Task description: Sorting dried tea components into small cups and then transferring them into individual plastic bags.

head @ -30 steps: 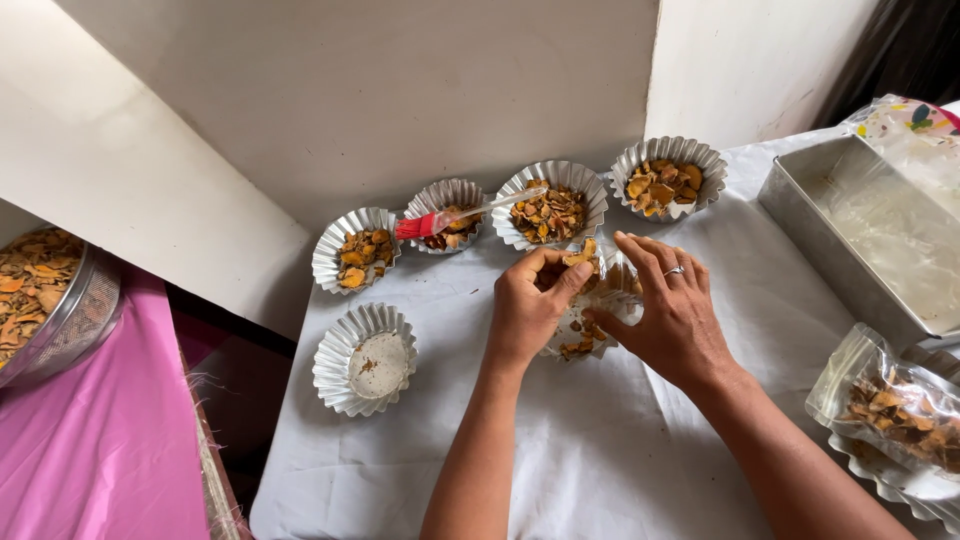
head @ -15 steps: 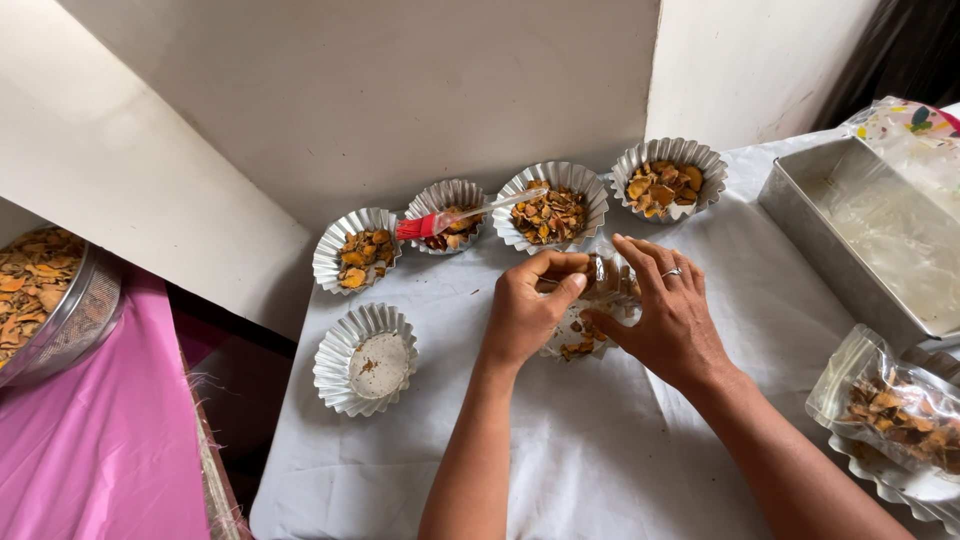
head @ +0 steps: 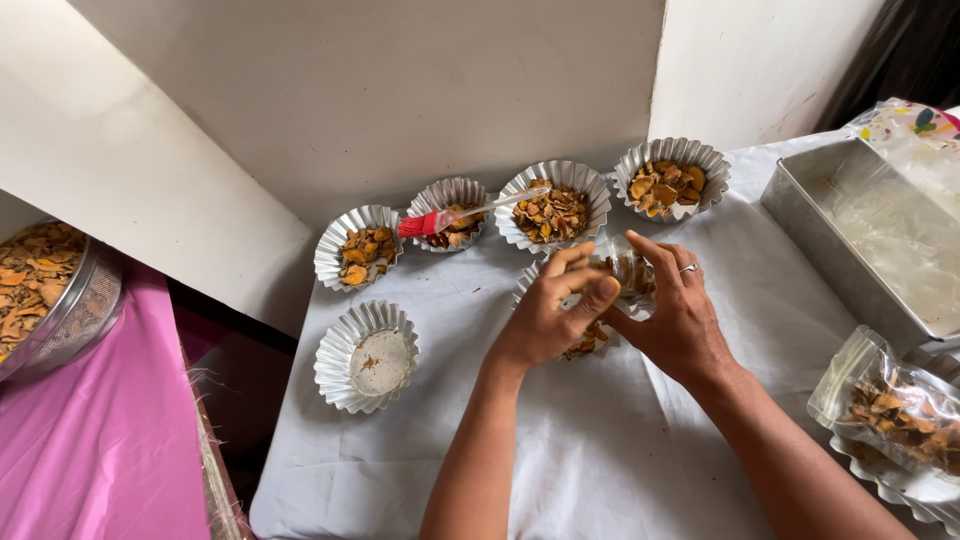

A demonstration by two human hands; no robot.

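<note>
A clear bag (head: pixel 632 275) is pinched between the left hand (head: pixel 545 320) and right hand (head: pixel 680 320), just above a foil cup (head: pixel 590 340) mid-desk (head: pixel 620 450). The bag is best kept low over the cup, so chips are tipped in without spilling.

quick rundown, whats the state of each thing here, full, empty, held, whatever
left hand: closed on the clear bag, over a fluted tin
right hand: gripping the same bag
clear bag: held, crumpled
four back fluted tins: filled with orange-brown pieces
front-left fluted tin: nearly empty, pale residue
red brush: resting across two tins
rectangular metal pan: no pieces, pale coating
metal bowl: full of pieces
</note>
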